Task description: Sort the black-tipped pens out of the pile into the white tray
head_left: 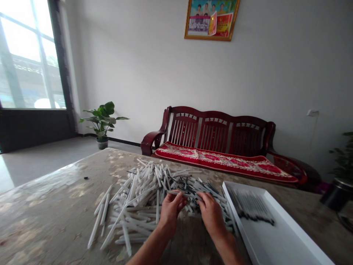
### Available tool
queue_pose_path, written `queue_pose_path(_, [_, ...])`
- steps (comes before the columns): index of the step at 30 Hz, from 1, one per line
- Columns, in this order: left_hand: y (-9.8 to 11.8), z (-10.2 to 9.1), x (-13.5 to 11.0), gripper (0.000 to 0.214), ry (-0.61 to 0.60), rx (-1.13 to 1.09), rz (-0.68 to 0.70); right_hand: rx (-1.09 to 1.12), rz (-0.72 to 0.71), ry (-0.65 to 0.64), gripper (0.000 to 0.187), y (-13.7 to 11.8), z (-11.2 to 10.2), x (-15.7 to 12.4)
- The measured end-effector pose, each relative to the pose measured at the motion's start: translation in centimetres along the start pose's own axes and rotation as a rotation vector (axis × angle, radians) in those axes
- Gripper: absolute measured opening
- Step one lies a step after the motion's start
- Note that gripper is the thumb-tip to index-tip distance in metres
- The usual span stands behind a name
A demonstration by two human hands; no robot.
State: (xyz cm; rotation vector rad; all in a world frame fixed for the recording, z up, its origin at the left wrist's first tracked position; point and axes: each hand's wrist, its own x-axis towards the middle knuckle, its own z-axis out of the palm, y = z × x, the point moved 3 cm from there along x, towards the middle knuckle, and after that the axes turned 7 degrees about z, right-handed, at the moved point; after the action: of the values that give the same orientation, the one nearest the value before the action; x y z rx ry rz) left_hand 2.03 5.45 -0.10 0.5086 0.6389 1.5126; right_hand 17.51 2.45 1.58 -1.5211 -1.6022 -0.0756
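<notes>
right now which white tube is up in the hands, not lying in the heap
The white tube held crosswise by the left hand, above the heap; the others lie loose in it.

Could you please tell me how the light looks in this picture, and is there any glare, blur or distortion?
In the head view, the window is overexposed and washes out the outside, the table top shows patchy glare, the wide lens seems to bow the wooden sofa, and the left hand and right hand look fairly sharp.
</notes>
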Motion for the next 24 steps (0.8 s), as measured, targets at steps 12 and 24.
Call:
queue_pose_path(12, [0.0, 0.2, 0.0, 0.047, -0.054, 0.147, 0.125, -0.125, -0.12, 0.007, 0.031, -1.2, -0.2, -0.5])
queue_pose_path(24, [1.2, 0.5, 0.2, 0.043, -0.233, 0.213, 0.156, 0.104, 0.187, -0.289, 0.026, -2.3, -1.6, 1.1])
